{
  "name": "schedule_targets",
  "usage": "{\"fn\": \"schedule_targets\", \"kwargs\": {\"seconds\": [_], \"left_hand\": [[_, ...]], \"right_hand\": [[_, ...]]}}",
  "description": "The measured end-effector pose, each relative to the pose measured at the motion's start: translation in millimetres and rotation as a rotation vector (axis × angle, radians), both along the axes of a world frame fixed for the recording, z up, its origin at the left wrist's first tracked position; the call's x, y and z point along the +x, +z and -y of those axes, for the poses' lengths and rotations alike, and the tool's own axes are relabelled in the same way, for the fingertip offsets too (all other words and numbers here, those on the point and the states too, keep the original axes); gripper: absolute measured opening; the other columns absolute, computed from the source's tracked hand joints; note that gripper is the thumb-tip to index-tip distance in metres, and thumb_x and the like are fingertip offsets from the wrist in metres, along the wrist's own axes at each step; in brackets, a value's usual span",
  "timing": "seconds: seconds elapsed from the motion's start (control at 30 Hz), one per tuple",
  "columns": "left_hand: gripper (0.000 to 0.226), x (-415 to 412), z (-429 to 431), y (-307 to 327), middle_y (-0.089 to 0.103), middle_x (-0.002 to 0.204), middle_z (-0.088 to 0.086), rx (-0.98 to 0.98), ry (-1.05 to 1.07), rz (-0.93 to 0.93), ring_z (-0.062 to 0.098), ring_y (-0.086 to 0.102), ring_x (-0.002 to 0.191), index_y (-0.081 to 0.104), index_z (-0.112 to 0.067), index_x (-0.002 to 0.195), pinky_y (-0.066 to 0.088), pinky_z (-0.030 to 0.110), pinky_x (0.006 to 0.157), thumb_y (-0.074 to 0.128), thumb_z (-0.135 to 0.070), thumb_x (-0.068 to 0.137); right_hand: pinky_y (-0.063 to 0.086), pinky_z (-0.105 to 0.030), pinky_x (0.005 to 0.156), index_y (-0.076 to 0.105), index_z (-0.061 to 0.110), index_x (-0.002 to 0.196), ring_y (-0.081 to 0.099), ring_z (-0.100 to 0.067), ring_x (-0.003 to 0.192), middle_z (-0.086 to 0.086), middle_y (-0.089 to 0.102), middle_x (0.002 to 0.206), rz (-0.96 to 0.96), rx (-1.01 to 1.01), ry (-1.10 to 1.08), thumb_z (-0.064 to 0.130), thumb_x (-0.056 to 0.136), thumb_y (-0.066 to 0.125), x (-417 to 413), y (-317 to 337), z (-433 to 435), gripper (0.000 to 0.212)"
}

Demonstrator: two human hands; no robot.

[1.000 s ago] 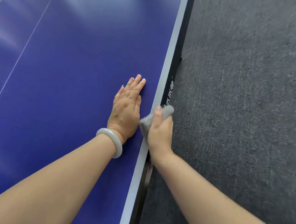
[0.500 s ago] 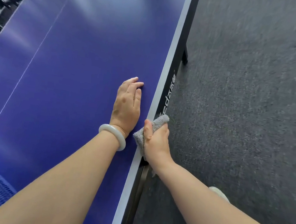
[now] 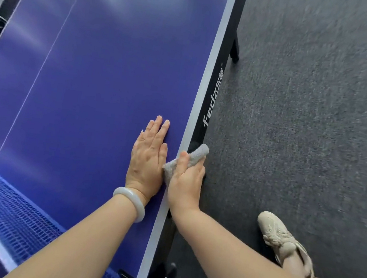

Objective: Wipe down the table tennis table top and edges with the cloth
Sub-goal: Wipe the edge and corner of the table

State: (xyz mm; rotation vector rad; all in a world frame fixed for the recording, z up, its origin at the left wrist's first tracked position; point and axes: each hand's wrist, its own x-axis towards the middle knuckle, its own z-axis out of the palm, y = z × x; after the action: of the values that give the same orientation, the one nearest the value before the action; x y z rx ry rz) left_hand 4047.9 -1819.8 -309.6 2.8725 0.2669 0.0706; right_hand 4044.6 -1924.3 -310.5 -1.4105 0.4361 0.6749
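Your right hand (image 3: 184, 185) had drawn the grey cloth (image 3: 195, 155) back along the black side edge (image 3: 217, 85) toward the near end. The printed lettering (image 3: 212, 100), partly covered half a second before, now stood clear beyond it. You gripped the cloth folded over the right rim, thumb on top, fingers hidden down the side. Your left hand (image 3: 148, 162) had followed, lying flat with straight fingers on the blue table top (image 3: 103, 81), just left of the cloth. I judged that stretch wiped, with the run toward the net (image 3: 5, 208) remaining.
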Motion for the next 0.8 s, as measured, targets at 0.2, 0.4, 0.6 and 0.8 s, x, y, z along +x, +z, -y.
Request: {"fn": "schedule_targets", "kwargs": {"seconds": [0.2, 0.4, 0.6, 0.8], "left_hand": [[0.049, -1.9, -1.0, 0.4, 0.027, 0.16, -0.003, -0.037, 0.003, 0.036, 0.011, 0.018, 0.149, 0.036, -0.018, 0.151, 0.016, 0.039, 0.123, 0.029, -0.021, 0.103], [0.048, 0.7, -0.5, 0.9, 0.028, 0.16, -0.001, -0.032, 0.004, 0.034, 0.013, 0.019, 0.149, 0.036, -0.018, 0.151, 0.015, 0.039, 0.122, 0.031, -0.018, 0.103], [0.049, -1.6, 0.8, 1.8, 0.027, 0.16, -0.002, -0.017, 0.006, 0.034, 0.011, 0.018, 0.15, 0.034, -0.019, 0.152, 0.013, 0.036, 0.123, 0.029, -0.022, 0.103], [0.049, -1.3, -0.1, 2.4, 0.026, 0.16, -0.001, -0.027, 0.011, 0.03, 0.012, 0.017, 0.15, 0.034, -0.019, 0.152, 0.011, 0.034, 0.123, 0.028, -0.021, 0.103]], "right_hand": [[0.029, -0.041, 0.119, 0.016, 0.026, 0.158, 0.041, -0.025, 0.14, -0.007, 0.04, 0.155, -0.516, 0.242, 0.234, 0.053, 0.103, 0.032, -57.6, 11.2, 30.4, 0.063], [0.048, -0.045, 0.093, 0.073, 0.01, 0.1, 0.064, -0.034, 0.107, -0.016, 0.068, 0.115, -0.653, 0.468, 0.51, 0.008, 0.096, 0.054, -17.9, 31.2, 66.7, 0.02], [0.048, -0.044, 0.101, 0.053, 0.0, 0.114, 0.056, -0.035, 0.114, -0.024, 0.055, 0.12, -0.707, 0.341, 0.641, -0.018, 0.089, 0.04, -55.6, 25.4, 54.6, 0.033], [0.04, -0.063, 0.101, 0.06, 0.002, 0.055, 0.06, -0.043, 0.099, -0.023, 0.064, 0.075, -0.765, 0.392, 0.46, -0.023, 0.081, 0.016, -29.7, 17.0, 46.4, 0.057]]}}
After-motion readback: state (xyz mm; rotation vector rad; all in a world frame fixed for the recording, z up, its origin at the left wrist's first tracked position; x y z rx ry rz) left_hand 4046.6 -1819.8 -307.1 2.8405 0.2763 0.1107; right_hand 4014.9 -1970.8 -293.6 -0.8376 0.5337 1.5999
